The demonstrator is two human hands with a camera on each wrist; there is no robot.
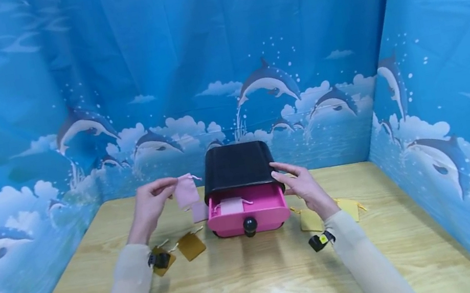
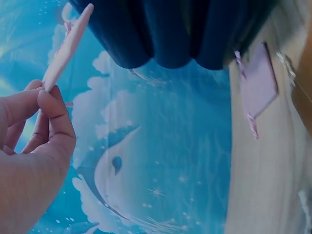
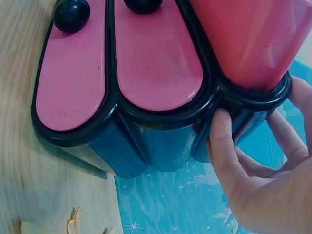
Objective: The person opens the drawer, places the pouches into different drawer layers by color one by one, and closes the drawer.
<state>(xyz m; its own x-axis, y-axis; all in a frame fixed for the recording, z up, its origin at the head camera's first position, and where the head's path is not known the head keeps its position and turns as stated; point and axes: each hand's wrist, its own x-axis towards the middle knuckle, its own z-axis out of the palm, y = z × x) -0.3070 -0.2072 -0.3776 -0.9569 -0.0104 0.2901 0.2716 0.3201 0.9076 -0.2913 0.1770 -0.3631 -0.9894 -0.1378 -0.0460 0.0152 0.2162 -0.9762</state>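
My left hand pinches a pink drawstring pouch between thumb and fingertips, held up left of a black drawer box. In the left wrist view, that pouch is seen nearly edge-on. The box's pink top drawer is pulled out, and a pale pink pouch lies inside it. My right hand grips the box's upper right side; in the right wrist view, the thumb presses a groove between drawer sections. Another pink pouch lies on the table at the box's left.
Two brown pouches, one flat and one partly behind the left wrist camera, lie front left on the wooden table. Yellow pouches lie right, partly behind the right forearm. A blue dolphin curtain stands behind the table.
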